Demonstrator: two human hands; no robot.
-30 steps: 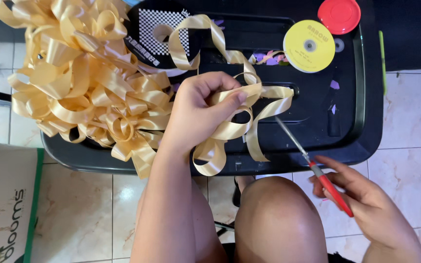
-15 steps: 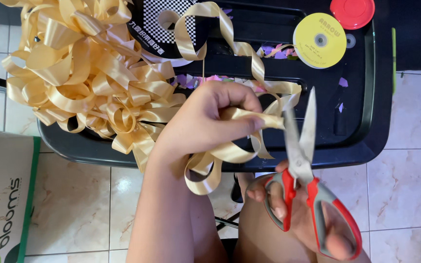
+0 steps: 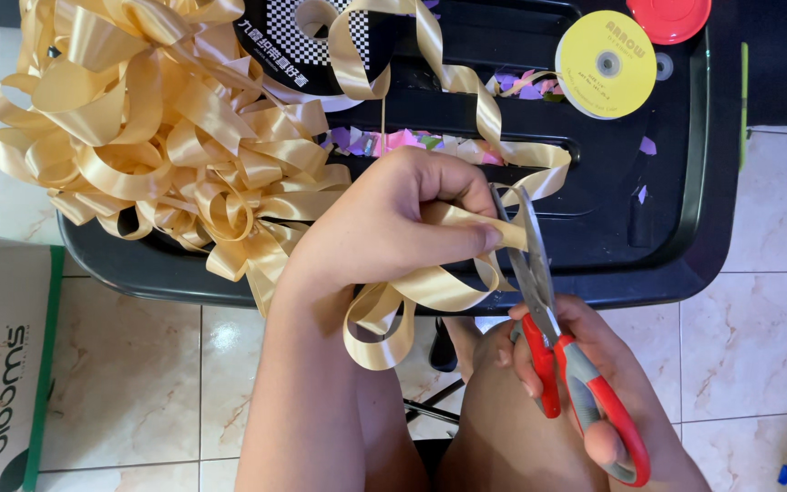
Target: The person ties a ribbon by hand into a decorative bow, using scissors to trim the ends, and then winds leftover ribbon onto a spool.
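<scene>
Two bare hands work a length of glossy gold satin ribbon (image 3: 430, 287) above a black plastic tray-topped bench (image 3: 685, 246), seen from the person's own head. The left hand (image 3: 384, 223) is closed around gathered loops of the ribbon, thumb pressed along the top strand and fingers curled over it, so that the loops hang below the fist just past the bench's near edge. The right hand (image 3: 585, 383) grips a pair of red-and-grey-handled scissors (image 3: 553, 337), fingers through the handle rings; the steel blades point up and away from the person, nearly shut, with the ribbon strand at the thumb lying right against them. From the left hand the ribbon runs upward across the bench to a black spool with a checkered label (image 3: 307, 41) at the far edge. A large heap of finished gold ribbon bows (image 3: 148, 137) fills the bench's left side, just beside the left wrist. A round yellow tape roll (image 3: 606, 64) and a red round lid (image 3: 669, 16) sit at the far right, well apart from both hands. Small pink and purple paper scraps (image 3: 393, 141) lie in the bench's middle slot. White floor tiles (image 3: 758, 310) show below.
</scene>
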